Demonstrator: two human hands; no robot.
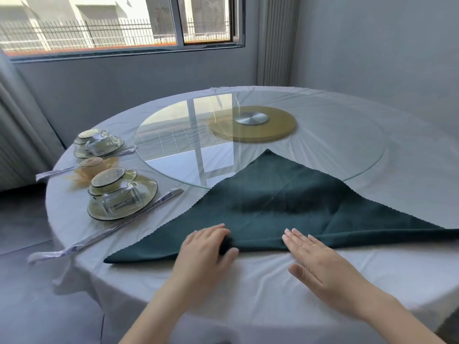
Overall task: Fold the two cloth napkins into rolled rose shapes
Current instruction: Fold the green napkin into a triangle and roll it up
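Note:
A dark green napkin (pixel 273 204) lies folded into a triangle on the white tablecloth, its tip pointing away over the glass turntable. Its long folded edge runs along the near side. My left hand (pixel 206 249) pinches that near edge, thumb under and fingers on top, where the cloth is starting to curl. My right hand (pixel 315 256) lies flat, fingers spread, its fingertips pressing the same edge further right. A beige napkin (pixel 93 165), rolled into a rose shape, stands at the far left between two place settings.
Two glass plates (pixel 146 194) with upturned bowls and cups sit at the left. Wrapped chopsticks (pixel 109 232) lie beside them. A round glass turntable (pixel 173 135) on a gold base covers the table's middle. The table edge (pixel 223 316) is close below my hands.

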